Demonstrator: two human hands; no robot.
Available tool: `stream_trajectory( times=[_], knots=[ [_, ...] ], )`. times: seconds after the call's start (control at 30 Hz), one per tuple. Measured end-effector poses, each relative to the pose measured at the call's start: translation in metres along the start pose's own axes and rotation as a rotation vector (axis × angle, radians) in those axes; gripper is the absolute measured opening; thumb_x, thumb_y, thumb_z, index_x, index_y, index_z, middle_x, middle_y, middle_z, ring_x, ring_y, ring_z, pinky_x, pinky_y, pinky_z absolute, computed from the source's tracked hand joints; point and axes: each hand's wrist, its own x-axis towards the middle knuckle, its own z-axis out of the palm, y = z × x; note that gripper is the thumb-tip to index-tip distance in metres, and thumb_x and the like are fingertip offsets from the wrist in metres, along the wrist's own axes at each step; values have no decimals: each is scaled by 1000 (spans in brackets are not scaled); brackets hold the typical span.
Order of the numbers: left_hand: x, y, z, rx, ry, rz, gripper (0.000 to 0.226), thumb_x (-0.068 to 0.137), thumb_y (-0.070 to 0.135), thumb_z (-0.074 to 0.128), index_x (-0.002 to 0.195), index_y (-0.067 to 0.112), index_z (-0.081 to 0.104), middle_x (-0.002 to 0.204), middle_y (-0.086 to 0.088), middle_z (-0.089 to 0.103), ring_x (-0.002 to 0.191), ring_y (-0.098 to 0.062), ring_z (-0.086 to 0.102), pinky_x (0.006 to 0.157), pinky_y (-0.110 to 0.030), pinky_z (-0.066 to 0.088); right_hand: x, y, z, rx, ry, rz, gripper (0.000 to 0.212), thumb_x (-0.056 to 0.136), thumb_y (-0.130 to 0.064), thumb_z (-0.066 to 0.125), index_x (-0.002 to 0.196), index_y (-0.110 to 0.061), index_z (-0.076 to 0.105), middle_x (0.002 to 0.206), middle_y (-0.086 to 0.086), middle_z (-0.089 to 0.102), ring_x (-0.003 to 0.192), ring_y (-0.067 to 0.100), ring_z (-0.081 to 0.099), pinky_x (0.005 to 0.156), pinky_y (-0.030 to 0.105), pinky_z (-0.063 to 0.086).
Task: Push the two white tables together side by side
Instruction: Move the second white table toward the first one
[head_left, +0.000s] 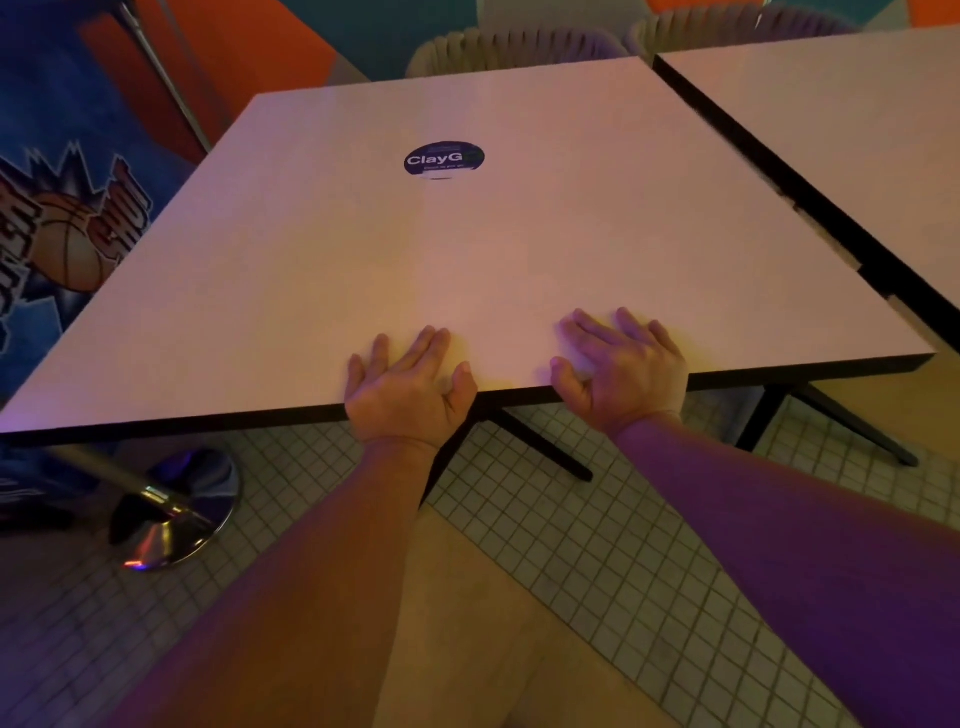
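A square white table with a dark edge and a round blue sticker fills the middle of the view. A second white table stands at its right, their facing edges nearly touching along a thin dark seam. My left hand and my right hand both rest on the near edge of the first table. The fingers lie spread flat on the top, with the heels of the hands at the rim. Neither hand is wrapped around anything.
Black table legs splay over the small-tiled floor. A chrome pedestal base stands at lower left. A wall panel with a basketball graphic runs along the left. Ribbed upholstered chairs sit behind the tables.
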Motion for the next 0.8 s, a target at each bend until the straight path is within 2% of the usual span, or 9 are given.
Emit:
stream_trajectory(
  times=[0.13, 0.23, 0.33, 0.4, 0.47, 0.5, 0.63, 0.73, 0.8],
  knots=[
    [9, 1, -11, 5, -82, 10, 56, 81, 43, 32, 109, 17, 73, 108, 0, 74, 99, -45, 67, 83, -57, 50, 6, 0, -9, -42, -159, 4, 52, 78, -40, 38, 106, -15, 74, 110, 1, 74, 98, 38, 69, 84, 52, 52],
    [21, 6, -40, 51, -308, -24, 58, 87, 45, 24, 131, 22, 54, 127, 2, 63, 112, -32, 59, 87, -36, 48, 7, -1, -33, -80, -346, 46, 50, 76, -44, 39, 109, -23, 69, 115, -1, 70, 86, 33, 65, 74, 41, 51],
    [41, 24, -65, 89, -471, -17, 41, 94, 33, 31, 118, 17, 60, 111, -3, 67, 103, -22, 64, 83, -28, 48, 10, 7, -57, -49, -516, 147, 48, 71, -50, 41, 107, -34, 69, 111, -7, 69, 76, 27, 64, 63, 36, 50],
    [55, 38, -77, 81, -524, 6, 34, 94, 29, 38, 109, 15, 66, 107, -2, 69, 100, -21, 65, 85, -28, 47, 13, 23, -73, -78, -592, 238, 51, 76, -51, 40, 120, -36, 62, 124, -10, 61, 96, 27, 61, 75, 38, 48],
    [69, 51, -81, 43, -543, 28, 34, 93, 27, 42, 116, 14, 64, 113, -2, 66, 105, -20, 61, 91, -30, 45, 20, 52, -88, -82, -678, 376, 52, 88, -48, 40, 139, -36, 42, 143, -9, 42, 122, 24, 45, 94, 38, 39],
    [74, 58, -82, 16, -557, 31, 36, 93, 27, 43, 122, 14, 60, 119, -2, 63, 110, -20, 59, 95, -30, 44, 22, 66, -95, -70, -704, 451, 53, 91, -46, 42, 143, -36, 36, 146, -7, 36, 127, 23, 40, 98, 37, 37],
    [93, 97, -83, -134, -635, -5, 42, 94, 23, 47, 134, 14, 52, 134, -5, 56, 119, -21, 54, 103, -30, 43, 21, 131, -121, -3, -727, 830, 54, 89, -45, 49, 140, -29, 41, 143, 4, 40, 131, 29, 38, 102, 40, 38],
    [104, 140, -78, -242, -651, -14, 43, 93, 20, 50, 136, 15, 51, 137, -5, 54, 121, -22, 55, 101, -29, 45, 11, 186, -129, 134, -639, 1150, 55, 87, -48, 49, 132, -17, 48, 132, 14, 48, 122, 36, 46, 90, 39, 46],
    [109, 179, -73, -344, -668, -16, 45, 94, 20, 50, 139, 17, 48, 142, -5, 50, 125, -22, 53, 102, -29, 44, 3, 225, -138, 270, -483, 1395, 57, 87, -46, 52, 123, -3, 52, 120, 19, 55, 109, 37, 56, 79, 38, 47]
  ],
)
